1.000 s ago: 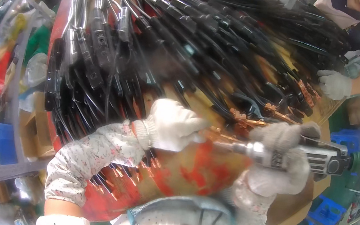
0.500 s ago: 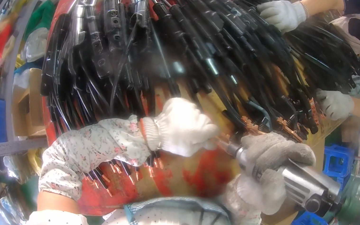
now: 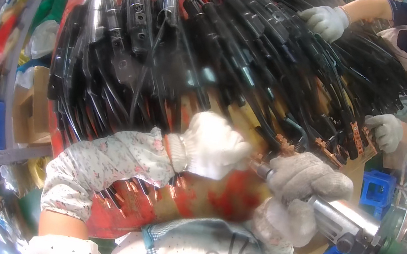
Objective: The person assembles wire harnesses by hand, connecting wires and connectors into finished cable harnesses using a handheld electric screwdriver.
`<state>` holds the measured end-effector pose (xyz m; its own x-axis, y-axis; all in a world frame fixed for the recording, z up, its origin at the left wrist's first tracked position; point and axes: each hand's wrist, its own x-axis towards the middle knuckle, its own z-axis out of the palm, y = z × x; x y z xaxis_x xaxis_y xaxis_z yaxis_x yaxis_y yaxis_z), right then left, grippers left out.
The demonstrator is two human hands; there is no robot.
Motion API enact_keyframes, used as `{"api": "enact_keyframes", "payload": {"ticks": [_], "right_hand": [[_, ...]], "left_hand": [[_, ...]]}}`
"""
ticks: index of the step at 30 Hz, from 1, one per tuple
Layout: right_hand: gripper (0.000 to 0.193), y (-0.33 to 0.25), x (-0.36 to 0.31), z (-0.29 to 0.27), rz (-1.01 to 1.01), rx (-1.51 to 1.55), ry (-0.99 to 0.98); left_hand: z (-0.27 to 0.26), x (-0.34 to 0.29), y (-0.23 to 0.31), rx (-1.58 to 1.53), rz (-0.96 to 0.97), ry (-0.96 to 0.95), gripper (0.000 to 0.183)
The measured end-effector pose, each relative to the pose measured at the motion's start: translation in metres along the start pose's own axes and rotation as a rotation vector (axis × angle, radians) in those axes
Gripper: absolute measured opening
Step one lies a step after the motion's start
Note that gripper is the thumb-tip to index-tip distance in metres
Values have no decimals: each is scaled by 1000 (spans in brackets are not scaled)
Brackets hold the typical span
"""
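My right hand (image 3: 308,181), in a grey-white glove, is wrapped around a power tool (image 3: 342,219) with a silver body and a dark green rear end. The tool's narrow metal nose (image 3: 263,169) points left, toward my left hand. In a white glove, my left hand (image 3: 216,146) is closed just beyond that nose. Its fingers are blurred, and what they hold is hidden. A small copper-coloured bit shows between the nose and the left glove. Beyond my hands lie many black cables (image 3: 236,62) with black and silver sleeves. Copper terminals (image 3: 327,149) cluster at their near ends, to the right.
The cables spread over a red, worn tabletop (image 3: 122,216). Across on the right, a co-worker's gloved hands (image 3: 325,22) rest by the cables and copper ends. Blue crates (image 3: 378,187) stand at the right, and a shelf with a cardboard box (image 3: 32,108) at the left.
The whole view has shifted slightly. Both my hands stay close together, with the tool still in the right. The co-worker's nearer hand has moved a little beside the copper ends.
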<state>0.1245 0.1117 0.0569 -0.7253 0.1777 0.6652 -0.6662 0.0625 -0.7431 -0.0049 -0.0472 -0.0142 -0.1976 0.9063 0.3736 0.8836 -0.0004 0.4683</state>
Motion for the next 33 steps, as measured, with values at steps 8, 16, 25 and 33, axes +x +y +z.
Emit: {"api": "enact_keyframes", "payload": {"ticks": [8,16,25,33], "right_hand": [[42,0,-1,7,33,-1,49],[30,-13,-9,25,122,-17,352],[24,-72,-74,-41,167,323,801],[21,-86,-228,-197,271,53,1712]], "left_hand": [[-5,0,-1,2,-44,-81,23],[-1,2,0,50,56,23,21],[-4,9,7,60,119,87,27],[-27,20,24,-69,-253,250,23]]}}
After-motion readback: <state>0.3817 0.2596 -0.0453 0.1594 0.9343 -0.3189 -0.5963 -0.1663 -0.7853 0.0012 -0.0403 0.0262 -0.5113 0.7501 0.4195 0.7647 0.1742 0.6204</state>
